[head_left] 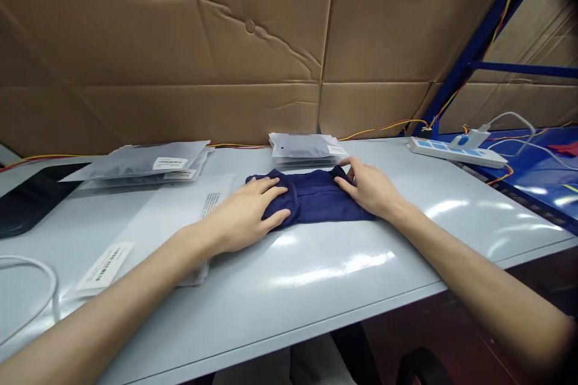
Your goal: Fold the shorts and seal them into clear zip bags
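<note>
A navy blue piece of folded cloth (320,195) lies flat on the grey table in front of me, longer from left to right than it is deep. My left hand (248,210) rests with spread fingers on its left end, where a layer is folded over. At the other end, my right hand (368,186) pinches the cloth's upper right corner between thumb and fingers. What kind of garment the cloth is, I cannot tell.
Clear plastic bags (153,210) with labels lie to the left, under my left forearm. Packed bags are stacked at the back left (144,162) and back middle (304,147). A power strip (458,151) with a plugged-in charger sits right. Cardboard (253,48) stands behind the table.
</note>
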Tool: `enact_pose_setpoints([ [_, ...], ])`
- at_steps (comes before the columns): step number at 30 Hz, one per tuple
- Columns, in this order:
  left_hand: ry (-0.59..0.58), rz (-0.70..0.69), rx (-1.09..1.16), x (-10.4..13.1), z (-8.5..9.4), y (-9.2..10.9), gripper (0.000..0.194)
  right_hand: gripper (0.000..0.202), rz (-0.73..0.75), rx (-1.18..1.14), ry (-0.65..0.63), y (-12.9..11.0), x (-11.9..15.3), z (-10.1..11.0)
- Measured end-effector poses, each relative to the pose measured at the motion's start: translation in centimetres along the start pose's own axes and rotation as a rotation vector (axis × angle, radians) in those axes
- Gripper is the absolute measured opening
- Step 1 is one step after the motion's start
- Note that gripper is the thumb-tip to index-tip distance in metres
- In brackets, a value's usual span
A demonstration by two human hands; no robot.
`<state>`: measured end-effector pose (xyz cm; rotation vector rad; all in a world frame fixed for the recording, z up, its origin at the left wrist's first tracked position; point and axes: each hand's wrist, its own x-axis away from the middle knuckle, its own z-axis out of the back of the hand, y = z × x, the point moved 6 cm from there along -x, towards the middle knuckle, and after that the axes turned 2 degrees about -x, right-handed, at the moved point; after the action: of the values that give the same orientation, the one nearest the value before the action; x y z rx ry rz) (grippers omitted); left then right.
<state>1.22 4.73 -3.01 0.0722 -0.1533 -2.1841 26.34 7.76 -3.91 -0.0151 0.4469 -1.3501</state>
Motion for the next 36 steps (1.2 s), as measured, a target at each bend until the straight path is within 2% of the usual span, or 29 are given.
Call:
enact_pose_setpoints([
  [8,0.043,0.000,0.022,0.1,0.0,-0.1,0.069,0.039,0.027,-0.171,0.072,-0.3,0.1,0.9],
  [12,0.100,0.001,0.046,0.5,1.0,-0.4,0.071,0.044,-0.078,-0.390,0.091,0.4,0.1,1.4],
  [17,0.195,0.008,0.045,1.3,2.9,-2.1,0.065,0.045,-0.281,-0.664,0.045,1.5,0.3,1.7],
  [20,0.170,-0.020,0.025,1.7,3.2,-3.1,0.063,0.047,-0.385,-0.851,-0.013,2.0,0.4,1.5],
  [25,0.065,-0.030,0.052,1.9,3.0,-4.1,0.063,0.047,-0.470,-1.023,-0.066,2.4,0.6,1.4],
  [30,0.025,-0.021,0.085,2.1,3.0,-4.3,0.066,0.047,-0.531,-1.093,-0.094,2.4,0.7,1.5],
  [36,0.001,-0.022,0.080,2.2,2.7,-4.3,0.070,0.050,-0.515,-1.098,-0.129,2.1,0.8,1.5],
])
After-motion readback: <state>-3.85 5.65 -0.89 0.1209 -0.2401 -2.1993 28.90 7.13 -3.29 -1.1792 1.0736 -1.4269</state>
